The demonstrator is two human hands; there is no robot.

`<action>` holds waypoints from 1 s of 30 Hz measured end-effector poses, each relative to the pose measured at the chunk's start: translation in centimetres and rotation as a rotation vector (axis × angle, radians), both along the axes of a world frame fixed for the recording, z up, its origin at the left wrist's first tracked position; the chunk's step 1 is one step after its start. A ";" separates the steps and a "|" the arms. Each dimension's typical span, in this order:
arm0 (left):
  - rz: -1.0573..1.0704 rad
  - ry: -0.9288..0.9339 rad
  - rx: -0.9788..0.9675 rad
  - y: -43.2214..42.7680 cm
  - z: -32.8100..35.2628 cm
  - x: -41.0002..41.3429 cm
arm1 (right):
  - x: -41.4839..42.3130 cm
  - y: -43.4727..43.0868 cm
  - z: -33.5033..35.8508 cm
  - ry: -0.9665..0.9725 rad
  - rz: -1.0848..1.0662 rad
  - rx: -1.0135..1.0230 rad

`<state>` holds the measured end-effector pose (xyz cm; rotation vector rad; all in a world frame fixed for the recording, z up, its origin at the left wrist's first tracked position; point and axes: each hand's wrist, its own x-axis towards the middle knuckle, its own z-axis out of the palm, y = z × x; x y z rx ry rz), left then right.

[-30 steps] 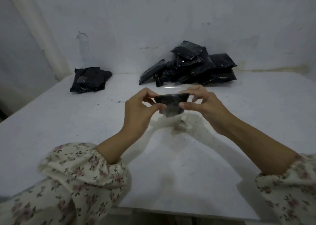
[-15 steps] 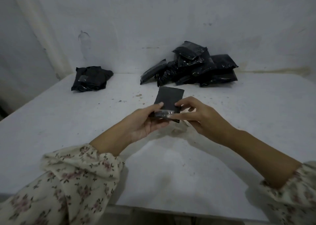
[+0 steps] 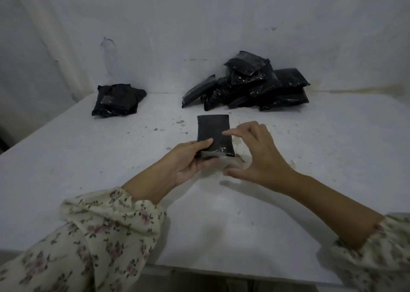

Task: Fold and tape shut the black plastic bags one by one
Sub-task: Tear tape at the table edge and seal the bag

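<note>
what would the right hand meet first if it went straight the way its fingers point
Probably the black bag held by the left hand; the right hand's index finger is at its edge, depth unclear.

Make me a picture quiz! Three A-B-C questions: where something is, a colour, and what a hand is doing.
1. Where is the big pile of bags?
A) on the floor
B) at the back of the table, to the right, by the wall
C) on the person's lap

2. What colour is the table?
A) white
B) red
C) green

3. What is the left hand doing?
A) lying flat on the table
B) holding the near end of the single bag
C) waving in the air

Answers:
1 B: the heap lies against the wall.
2 A: its top is white.
3 B: its thumb presses on the bag; the right hand is open beside it.
</note>
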<state>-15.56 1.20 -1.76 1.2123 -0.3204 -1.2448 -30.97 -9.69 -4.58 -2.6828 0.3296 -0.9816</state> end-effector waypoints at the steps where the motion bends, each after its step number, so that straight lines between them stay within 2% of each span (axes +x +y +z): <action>1: -0.019 -0.003 -0.007 -0.1 0.0 -0.2 | 0.5 0.1 0.0 0.002 -0.005 -0.105; 3: -0.048 -0.005 -0.034 -0.2 0.0 -0.7 | 1.1 0.0 0.1 -0.022 0.004 -0.180; 4: -0.054 -0.009 -0.045 -0.2 0.0 -0.8 | 1.3 0.0 0.3 -0.044 0.019 -0.147; 9: -0.083 -0.028 -0.019 0.3 -0.2 -1.0 | 1.3 0.0 1.8 -0.086 0.090 0.362; 11: -0.101 -0.021 -0.016 0.4 -0.4 -1.0 | 1.3 0.0 2.3 -0.043 0.070 0.458; 15: -0.122 -0.031 -0.037 0.3 -1.0 -1.1 | 1.3 -0.2 2.4 0.000 -0.004 0.550; 19: -0.129 0.021 -0.062 0.1 -1.0 -1.3 | 1.3 -0.4 2.3 -0.004 -0.061 0.548; 24: -0.112 -0.065 -0.052 0.1 -1.1 -1.4 | 1.7 -0.6 1.9 -0.072 -0.165 0.632; 28: -0.035 -0.089 -0.042 -0.2 -1.3 -1.5 | 1.3 0.0 1.9 -0.158 -0.212 0.843; 30: -0.018 -0.128 -0.057 -0.1 -1.4 -1.4 | 1.0 0.4 1.7 -0.060 -0.204 1.015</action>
